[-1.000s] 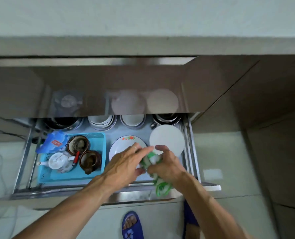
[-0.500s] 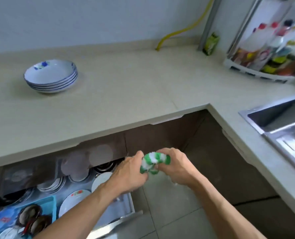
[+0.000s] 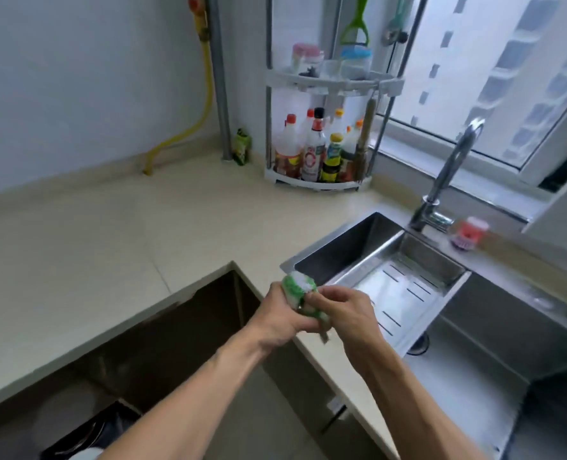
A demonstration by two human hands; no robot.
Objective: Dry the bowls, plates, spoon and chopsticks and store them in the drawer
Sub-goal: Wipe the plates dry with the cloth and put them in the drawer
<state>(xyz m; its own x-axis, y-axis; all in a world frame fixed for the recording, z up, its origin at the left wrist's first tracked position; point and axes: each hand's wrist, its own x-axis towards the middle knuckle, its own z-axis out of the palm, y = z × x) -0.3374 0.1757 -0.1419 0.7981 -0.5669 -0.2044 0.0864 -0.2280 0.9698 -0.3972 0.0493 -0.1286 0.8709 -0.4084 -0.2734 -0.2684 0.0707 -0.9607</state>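
No text, brand or number can be read anywhere. The paper labels on the plastic sauce bottles in the white corner rack, far on the desk, are blurred.

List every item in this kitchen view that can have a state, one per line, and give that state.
Left hand: grips the cloth.
Right hand: pinches the cloth.
Green and white cloth: bunched up between both hands.
Faucet: no water seen running.
Sink: no dishes seen inside.
Drain tray: set across the sink, nothing on it.
Drawer: open, lower left.
Sauce bottles: upright in the corner rack, capped.
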